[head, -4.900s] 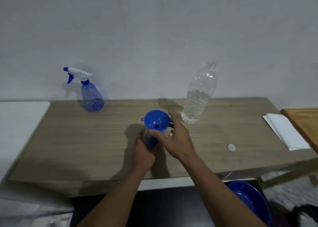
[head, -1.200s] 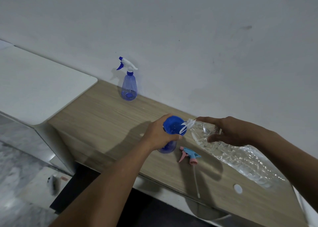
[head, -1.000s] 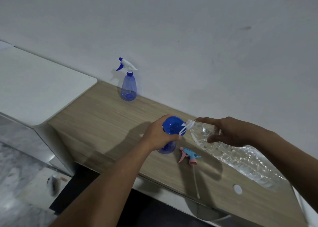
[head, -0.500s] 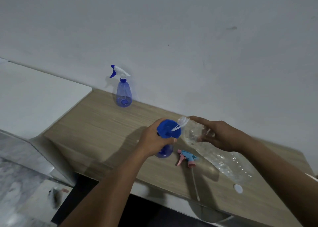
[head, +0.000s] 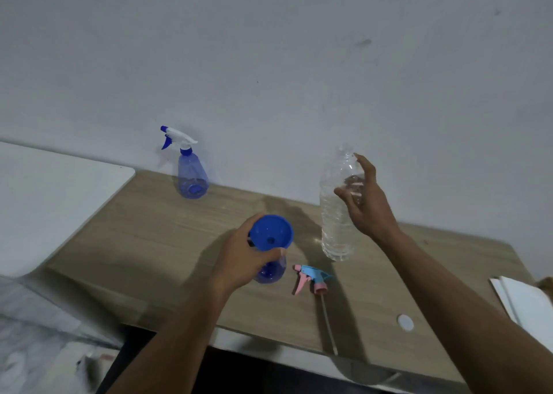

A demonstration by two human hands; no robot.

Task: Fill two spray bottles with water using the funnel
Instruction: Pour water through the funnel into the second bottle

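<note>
A blue funnel [head: 270, 232] sits in the neck of a blue spray bottle [head: 273, 272] standing mid-table. My left hand [head: 242, 259] is wrapped around the bottle's neck just under the funnel. A clear water bottle [head: 335, 226], uncapped and partly full, stands upright on the table to the right. My right hand [head: 366, 205] is at its upper part with fingers spread, not closed around it. A second blue spray bottle [head: 191, 175] with a white and blue trigger head stands by the wall at the back left.
A pink and light-blue trigger head [head: 311, 278] with its long tube lies on the wooden table [head: 155, 232] near the front. A white bottle cap [head: 405, 322] lies front right. White papers [head: 529, 307] lie at the right edge; a white surface [head: 45, 190] adjoins on the left.
The water bottle was tipped over the funnel; now it stands upright on the table, and my right hand has opened around it. My left hand still grips the spray bottle.
</note>
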